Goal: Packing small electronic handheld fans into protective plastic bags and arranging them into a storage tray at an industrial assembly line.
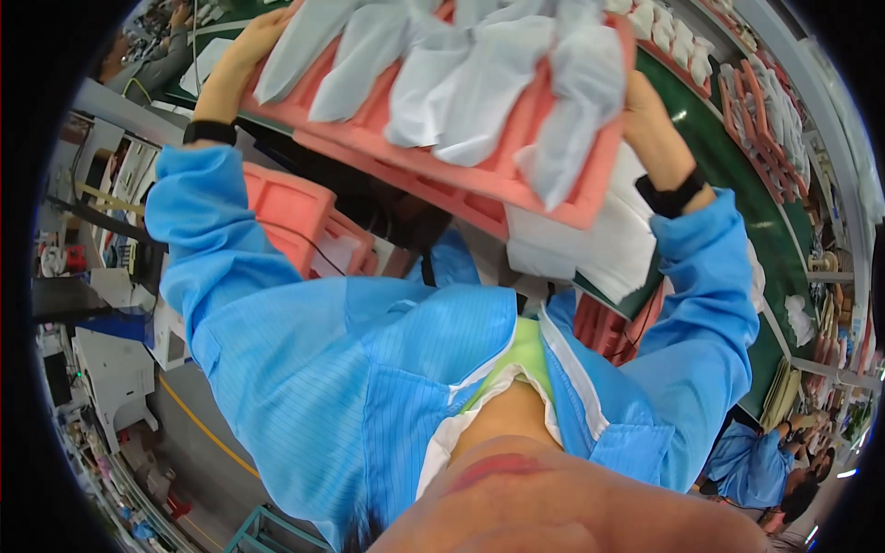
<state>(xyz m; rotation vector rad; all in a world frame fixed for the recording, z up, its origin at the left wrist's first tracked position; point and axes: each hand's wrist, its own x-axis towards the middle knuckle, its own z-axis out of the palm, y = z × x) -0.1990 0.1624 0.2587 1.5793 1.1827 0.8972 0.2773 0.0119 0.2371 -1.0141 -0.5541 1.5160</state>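
Overhead, we see the long green table (737, 175) curving away under the fisheye lens, its surface smooth and slightly glossy, lined along its far edge with more pink trays (751, 115) of pale pieces. Nearer to us, we hold a stack of pink trays (479, 175) lifted clear of the table, tilted so its near edge dips toward our chest; gripping both short ends keeps the wide, shallow stack level enough that the load stays put. The trays look like moulded foam or soft plastic, matt, with raised ribs forming compartments. Across the top lie grey-white fabric pieces (479, 74), limp and lightly creased, draped over the ribs and one hanging past the lower edge. Below the stack sits a pile of white sheets (599, 244), flat and papery, on the table edge. Another pink tray (290, 217) stands behind our left sleeve.

Our left hand (253, 41) is closed around the far left end of the stack, fingers wrapped over its rim. Our right hand (650, 111) clasps the right end, fingers hidden behind the tray, so we judge it curled tight. Both wrists wear black bands.
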